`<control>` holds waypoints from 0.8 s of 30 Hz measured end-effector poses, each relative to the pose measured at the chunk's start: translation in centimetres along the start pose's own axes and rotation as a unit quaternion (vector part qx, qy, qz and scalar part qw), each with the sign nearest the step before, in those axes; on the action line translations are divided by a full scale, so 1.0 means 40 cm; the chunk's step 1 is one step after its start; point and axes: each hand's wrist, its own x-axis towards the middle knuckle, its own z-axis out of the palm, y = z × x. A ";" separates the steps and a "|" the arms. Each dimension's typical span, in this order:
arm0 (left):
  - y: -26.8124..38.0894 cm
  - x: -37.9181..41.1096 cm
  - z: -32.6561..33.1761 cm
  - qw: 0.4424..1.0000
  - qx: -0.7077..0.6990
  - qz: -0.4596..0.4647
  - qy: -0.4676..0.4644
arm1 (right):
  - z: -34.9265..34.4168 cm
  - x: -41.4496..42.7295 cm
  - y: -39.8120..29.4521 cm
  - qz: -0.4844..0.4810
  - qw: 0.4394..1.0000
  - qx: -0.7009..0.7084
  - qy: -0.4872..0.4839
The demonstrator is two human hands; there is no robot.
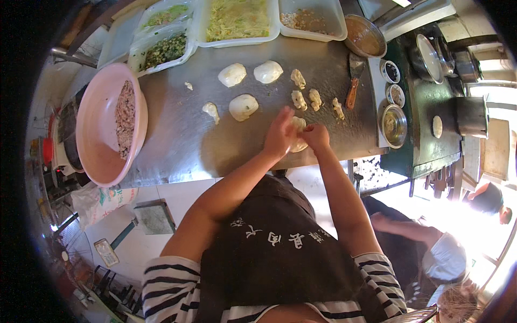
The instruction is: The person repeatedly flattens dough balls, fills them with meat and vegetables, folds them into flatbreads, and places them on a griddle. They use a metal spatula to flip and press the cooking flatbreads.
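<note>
A soft piece of pale dough (299, 141) lies on the steel worktop (181, 133) between my hands. My left hand (279, 135), slightly blurred, has its fingers stretched out along the dough's left side. At the right side, my right hand (316, 136) has its fingers bent and pinches the dough's edge. Beyond them are several small twisted dough lumps, among them one lump (299, 100) close to my left fingertips. Three rounded, filled-looking dough pieces rest farther left: one near piece (243, 107) and two behind, a left one (232, 74) and a right one (268, 72).
A pink basin (139, 121) with a minced mixture stands at the left edge. Plastic tubs of chopped filling, including a shredded-vegetable tub (238, 41), line the back. A wooden-handled scraper (352, 89) lies right, near a metal bowl (394, 125). Another person's arm (408, 226) is at lower right.
</note>
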 end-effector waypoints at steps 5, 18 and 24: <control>-0.011 -0.068 -0.090 0.684 -0.553 -0.472 -0.062 | 0.029 -0.049 -0.082 -0.131 0.980 0.098 -0.111; -0.096 -0.152 -0.353 0.541 -0.820 -0.181 0.054 | -0.338 0.529 -0.912 -0.402 0.872 0.160 0.228; -0.192 -0.245 -0.429 0.566 -0.791 -0.185 0.139 | -0.308 0.514 -1.259 -0.383 0.915 0.014 0.127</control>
